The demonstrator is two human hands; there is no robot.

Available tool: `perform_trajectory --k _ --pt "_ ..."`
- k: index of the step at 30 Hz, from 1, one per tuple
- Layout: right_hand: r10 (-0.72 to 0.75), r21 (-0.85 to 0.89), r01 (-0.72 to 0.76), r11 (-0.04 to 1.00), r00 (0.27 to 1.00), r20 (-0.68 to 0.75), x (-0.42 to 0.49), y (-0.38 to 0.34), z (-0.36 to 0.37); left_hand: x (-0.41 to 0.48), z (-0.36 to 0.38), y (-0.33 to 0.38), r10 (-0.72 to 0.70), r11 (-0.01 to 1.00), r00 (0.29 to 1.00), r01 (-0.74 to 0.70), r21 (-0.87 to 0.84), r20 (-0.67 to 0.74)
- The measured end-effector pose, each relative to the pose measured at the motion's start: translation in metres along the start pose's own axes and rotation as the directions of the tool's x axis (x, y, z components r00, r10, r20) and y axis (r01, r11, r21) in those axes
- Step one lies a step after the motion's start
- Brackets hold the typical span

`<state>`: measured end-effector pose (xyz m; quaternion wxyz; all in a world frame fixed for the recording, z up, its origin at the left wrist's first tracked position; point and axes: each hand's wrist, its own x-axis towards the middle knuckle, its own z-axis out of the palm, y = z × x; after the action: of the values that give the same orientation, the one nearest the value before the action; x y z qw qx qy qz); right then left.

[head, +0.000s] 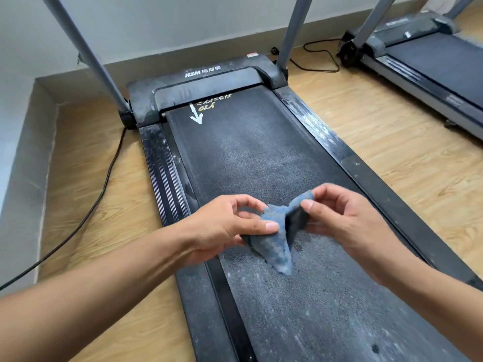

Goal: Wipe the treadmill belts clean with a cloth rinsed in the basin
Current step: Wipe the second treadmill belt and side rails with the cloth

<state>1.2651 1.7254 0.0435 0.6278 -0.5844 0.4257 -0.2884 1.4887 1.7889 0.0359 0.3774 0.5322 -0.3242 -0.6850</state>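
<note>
While both hands hover over the near treadmill belt [248, 152], a blue cloth [277, 246] hangs between them at frame centre. Its lower corner droops toward 6 o'clock, just above or touching the belt, cannot tell which. Left hand [222, 226] at 9 o'clock of the cloth: thumb and curled fingers pinch its left edge. Right hand [345, 218] at 3 o'clock: thumb and index fingertip pinch the upper right corner, other fingers curled. Belt is dark with grey dust, pale streaks toward 6 o'clock. White arrow [196, 114] and yellow lettering sit at its 12 o'clock end, next to the motor cover [209, 82] marked HSM. Black side rails [163, 165] run along both belt edges. Grey uprights [86, 53] rise at 11 and 1 o'clock. Second treadmill [431, 58] at 2 o'clock, well apart. Black cable [104, 184] crosses the wooden floor [78, 152] at 9 o'clock.
</note>
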Motion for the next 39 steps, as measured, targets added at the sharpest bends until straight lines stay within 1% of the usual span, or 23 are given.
perform_trajectory --k 2,4,6,8,10,12,13,15,17,19,21,23,25,27,28,30,31,33,34,35,36,38,39 --pt "-0.090 -0.075 0.086 0.994 0.995 -0.052 0.007 0.000 -0.008 -0.002 -0.011 0.002 0.033 0.978 0.999 -0.034 0.207 0.008" --pt "-0.180 -0.217 0.166 0.962 0.982 -0.051 0.011 -0.001 -0.016 -0.003 -0.024 0.002 0.045 0.925 0.999 -0.050 0.376 0.023" --pt "-0.243 -0.372 0.222 0.901 0.970 -0.011 0.011 -0.004 -0.022 -0.003 -0.035 0.001 0.040 0.892 0.997 -0.065 0.448 0.064" --pt "-0.273 -0.461 0.260 0.848 0.961 0.040 0.009 -0.008 -0.024 -0.003 -0.042 -0.002 0.039 0.878 0.996 -0.073 0.473 0.081" --pt "-0.295 -0.477 0.301 0.826 0.951 0.089 0.005 -0.012 -0.021 -0.003 -0.043 -0.005 0.005 0.888 0.993 -0.059 0.456 0.118" --pt "-0.303 -0.425 0.328 0.844 0.944 0.127 0.002 -0.016 -0.016 -0.004 -0.036 -0.007 -0.047 0.918 0.975 -0.043 0.393 0.216" --pt "-0.301 -0.384 0.336 0.860 0.942 0.149 0.001 -0.019 -0.013 -0.004 -0.029 -0.007 -0.053 0.936 0.964 -0.043 0.348 0.260" --pt "-0.283 -0.317 0.341 0.885 0.934 0.216 -0.002 -0.027 -0.007 -0.002 -0.016 -0.010 -0.008 0.972 0.951 -0.064 0.224 0.308" --pt "-0.253 -0.298 0.346 0.890 0.917 0.309 -0.004 -0.036 -0.003 0.002 -0.003 -0.011 0.059 0.990 0.947 -0.095 0.100 0.317" --pt "-0.238 -0.289 0.358 0.888 0.895 0.378 -0.004 -0.046 -0.002 0.006 0.007 -0.010 0.117 0.987 0.946 -0.145 0.074 0.301" --pt "-0.259 -0.263 0.369 0.891 0.892 0.371 0.000 -0.055 -0.002 0.007 0.013 -0.010 0.161 0.976 0.956 -0.191 0.102 0.247" --pt "-0.273 -0.246 0.350 0.904 0.914 0.299 0.006 -0.057 -0.007 0.006 0.013 -0.012 0.194 0.970 0.959 -0.219 0.108 0.205" --pt "-0.229 -0.235 0.285 0.929 0.944 0.236 0.015 -0.050 -0.012 0.003 0.010 -0.013 0.233 0.952 0.955 -0.263 0.158 0.186" --pt "-0.167 -0.255 0.216 0.943 0.966 0.198 0.024 -0.032 -0.015 -0.001 0.007 -0.010 0.257 0.930 0.944 -0.300 0.214 0.205" --pt "-0.131 -0.259 0.175 0.950 0.975 0.179 0.027 -0.020 -0.016 -0.002 0.006 -0.008 0.256 0.929 0.941 -0.302 0.212 0.220" --pt "-0.040 -0.207 0.070 0.976 0.989 0.144 0.029 0.006 -0.017 -0.002 0.006 -0.007 0.235 0.948 0.944 -0.275 0.158 0.231" --pt "0.014 -0.161 0.005 0.987 0.993 0.117 0.029 0.018 -0.016 -0.002 0.006 -0.008 0.222 0.962 0.951 -0.250 0.114 0.214" --pt "0.177 0.002 -0.178 0.984 0.982 0.058 0.024 0.040 -0.012 0.001 0.008 -0.010 0.194 0.981 0.971 -0.196 0.000 0.137" --pt "0.288 0.107 -0.295 0.949 0.955 0.072 0.022 0.048 -0.010 0.002 0.010 -0.011 0.177 0.983 0.980 -0.172 -0.058 0.091" --pt "0.388 0.201 -0.409 0.890 0.911 0.140 0.019 0.055 -0.007 0.002 0.011 -0.011 0.160 0.980 0.986 -0.152 -0.125 0.054" --pt "0.450 0.269 -0.505 0.820 0.859 0.244 0.015 0.061 -0.005 0.003 0.011 -0.011 0.142 0.969 0.989 -0.132 -0.209 0.032" --pt "0.454 0.401 -0.613 0.681 0.782 0.426 0.007 0.066 -0.001 0.005 0.011 -0.010 0.082 0.929 0.996 -0.067 -0.365 0.027" --pt "0.432 0.467 -0.633 0.617 0.769 0.471 0.005 0.065 0.001 0.005 0.011 -0.010 0.048 0.910 0.998 -0.032 -0.413 0.028"
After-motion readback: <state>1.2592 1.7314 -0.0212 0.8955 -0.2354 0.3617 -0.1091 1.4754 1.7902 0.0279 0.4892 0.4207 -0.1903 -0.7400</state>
